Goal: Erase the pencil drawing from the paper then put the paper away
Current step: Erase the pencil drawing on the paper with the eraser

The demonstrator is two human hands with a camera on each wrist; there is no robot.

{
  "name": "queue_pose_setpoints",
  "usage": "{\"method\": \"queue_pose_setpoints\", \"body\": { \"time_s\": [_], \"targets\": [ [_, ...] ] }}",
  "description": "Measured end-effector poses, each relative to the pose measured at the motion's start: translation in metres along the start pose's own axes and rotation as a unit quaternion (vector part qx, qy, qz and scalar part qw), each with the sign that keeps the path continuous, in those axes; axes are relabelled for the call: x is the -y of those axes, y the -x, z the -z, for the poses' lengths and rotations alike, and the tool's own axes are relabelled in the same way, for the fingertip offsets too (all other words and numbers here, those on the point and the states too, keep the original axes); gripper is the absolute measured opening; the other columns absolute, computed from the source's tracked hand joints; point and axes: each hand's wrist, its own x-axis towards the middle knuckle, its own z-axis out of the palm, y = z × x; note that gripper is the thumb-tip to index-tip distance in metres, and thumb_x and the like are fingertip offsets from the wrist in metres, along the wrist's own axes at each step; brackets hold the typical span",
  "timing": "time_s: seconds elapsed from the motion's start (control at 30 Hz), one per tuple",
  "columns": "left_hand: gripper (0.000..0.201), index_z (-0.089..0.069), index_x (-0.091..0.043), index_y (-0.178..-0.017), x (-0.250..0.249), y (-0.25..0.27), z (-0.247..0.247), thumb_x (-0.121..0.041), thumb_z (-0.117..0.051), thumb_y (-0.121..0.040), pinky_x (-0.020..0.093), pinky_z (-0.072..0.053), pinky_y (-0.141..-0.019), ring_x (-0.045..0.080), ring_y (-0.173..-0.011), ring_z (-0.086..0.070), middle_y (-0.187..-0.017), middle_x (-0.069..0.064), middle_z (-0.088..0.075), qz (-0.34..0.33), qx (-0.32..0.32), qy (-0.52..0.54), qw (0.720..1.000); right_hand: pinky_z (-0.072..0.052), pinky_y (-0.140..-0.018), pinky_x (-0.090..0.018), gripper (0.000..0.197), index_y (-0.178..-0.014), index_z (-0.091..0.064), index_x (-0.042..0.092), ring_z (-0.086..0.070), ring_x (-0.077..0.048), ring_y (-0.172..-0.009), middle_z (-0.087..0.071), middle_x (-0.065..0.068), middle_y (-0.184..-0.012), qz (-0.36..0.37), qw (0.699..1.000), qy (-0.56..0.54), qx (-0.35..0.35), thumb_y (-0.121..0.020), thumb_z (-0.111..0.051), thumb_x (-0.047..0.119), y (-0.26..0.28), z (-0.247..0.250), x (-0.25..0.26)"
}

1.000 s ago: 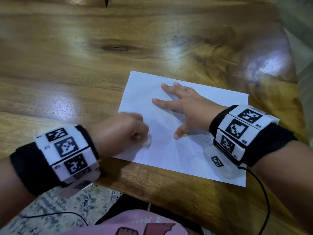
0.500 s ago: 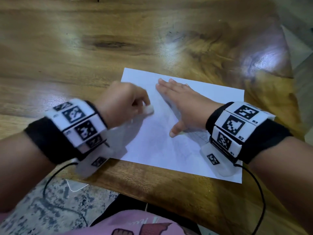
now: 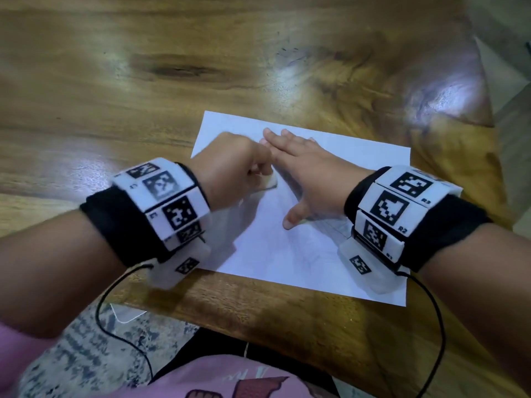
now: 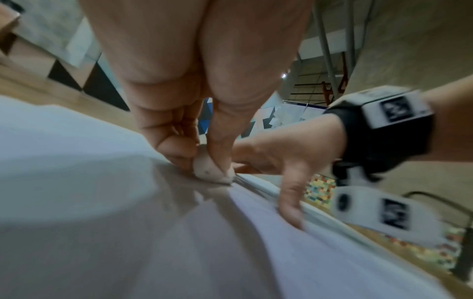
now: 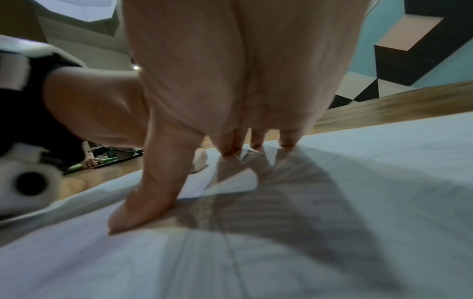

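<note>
- Paper [image 3: 301,254] lying flat on wooden table [image 3: 115,96], near its front edge.
- Left hand [image 3: 232,168] pinching white eraser [image 4: 211,169], pressing it onto sheet.
- Right hand [image 3: 310,173] spreading flat, fingers straight, pinning paper beside eraser.

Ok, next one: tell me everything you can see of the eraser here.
The eraser is a small whitish block, scuffed with grey specks, rounded at the worn end. The left hand pinches it between thumb and curled fingers, so only its lower tip shows. It is tilted, tip pressed onto the paper, close beside the flat right hand without clearly touching it. It looks blurred in the head view.
</note>
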Motion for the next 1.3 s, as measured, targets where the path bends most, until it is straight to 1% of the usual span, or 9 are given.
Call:
{"method": "queue_pose_setpoints", "body": {
  "time_s": [0.17,0.37,0.53,0.67,0.8,0.93,1.07,1.17,1.3],
  "targets": [
    [0.021,-0.059,-0.015,-0.060,-0.005,0.061,-0.015,-0.030,-0.054,-0.076,0.018,-0.026,-0.053,0.017,-0.056,-0.046,-0.063,0.003,-0.051,-0.054,0.118,0.036,0.991,0.004,-0.118,-0.037,0.126,-0.148,0.011,0.015,0.016,-0.017,-0.144,0.020,0.002,-0.156,0.002,1.000,0.011,0.001,-0.065,-0.078,0.047,0.002,0.000,0.001],
    [0.003,-0.065,-0.008,-0.077,-0.007,-0.004,0.002,-0.011,-0.065,-0.076,0.020,-0.018,-0.055,0.021,-0.068,-0.045,-0.070,0.001,-0.050,-0.004,-0.002,-0.011,1.000,0.003,-0.116,-0.036,0.125,-0.150,0.005,0.017,0.013,-0.018,-0.144,0.018,0.003,-0.157,0.001,1.000,0.005,-0.002,-0.063,-0.080,0.046,0.001,0.000,0.001],
    [0.026,-0.053,-0.016,-0.055,-0.009,0.043,-0.010,-0.021,-0.064,-0.078,0.023,-0.030,-0.054,0.018,-0.054,-0.042,-0.060,0.003,-0.046,-0.019,0.062,0.010,0.998,0.005,-0.116,-0.034,0.124,-0.148,0.012,0.016,0.016,-0.016,-0.144,0.021,0.003,-0.156,0.002,1.000,0.011,0.004,-0.067,-0.077,0.046,0.002,0.000,-0.001],
    [0.024,-0.054,-0.017,-0.058,-0.008,0.058,-0.014,-0.032,-0.052,-0.078,0.025,-0.032,-0.058,0.021,-0.058,-0.049,-0.066,0.002,-0.047,-0.006,0.065,0.015,0.998,0.005,-0.117,-0.036,0.121,-0.149,0.011,0.016,0.018,-0.016,-0.144,0.021,0.002,-0.156,0.009,1.000,0.015,0.000,-0.069,-0.075,0.048,0.004,0.001,-0.001],
    [0.021,-0.053,-0.016,-0.059,-0.013,0.060,-0.016,-0.022,-0.058,-0.078,0.030,-0.039,-0.055,0.023,-0.059,-0.051,-0.068,0.003,-0.050,-0.006,0.064,-0.015,0.998,0.006,-0.116,-0.037,0.116,-0.149,0.007,0.022,0.019,-0.017,-0.143,0.021,0.004,-0.156,0.011,0.999,0.037,0.003,-0.071,-0.073,0.049,0.019,0.000,-0.014],
    [0.012,-0.065,-0.020,-0.065,-0.014,0.036,-0.002,-0.026,-0.069,-0.074,0.010,-0.028,-0.051,0.012,-0.055,-0.044,-0.060,-0.005,-0.051,0.030,0.076,-0.016,0.996,0.007,-0.116,-0.036,0.117,-0.148,0.008,0.029,0.020,-0.015,-0.143,0.022,0.007,-0.156,0.009,1.000,0.011,0.018,-0.068,-0.074,0.051,0.027,-0.003,-0.027],
    [0.011,-0.069,-0.016,-0.080,-0.008,-0.013,0.011,-0.009,-0.064,-0.074,0.004,-0.032,-0.049,0.014,-0.057,-0.047,-0.063,0.000,-0.059,0.067,-0.020,-0.007,0.998,0.007,-0.116,-0.037,0.119,-0.148,0.008,0.029,0.018,-0.016,-0.143,0.020,0.007,-0.156,0.009,1.000,0.009,0.013,-0.066,-0.076,0.050,0.025,-0.005,-0.026],
    [0.011,-0.058,-0.018,-0.068,-0.016,-0.014,0.001,-0.017,-0.064,-0.077,0.023,-0.028,-0.056,0.018,-0.064,-0.047,-0.056,-0.004,-0.053,0.056,-0.010,-0.014,0.998,0.007,-0.116,-0.036,0.120,-0.149,0.007,0.027,0.018,-0.016,-0.143,0.020,0.007,-0.156,0.007,1.000,0.008,0.007,-0.066,-0.076,0.051,0.025,-0.007,-0.028],
    [0.026,-0.050,-0.021,-0.052,-0.024,0.039,-0.012,-0.032,-0.060,-0.073,0.013,-0.025,-0.048,0.015,-0.049,-0.042,-0.050,-0.002,-0.044,-0.013,0.090,0.003,0.996,0.006,-0.117,-0.037,0.125,-0.149,0.011,0.020,0.018,-0.015,-0.143,0.020,0.007,-0.156,0.009,1.000,0.007,0.004,-0.065,-0.077,0.051,0.023,-0.008,-0.029]
  ]
}}
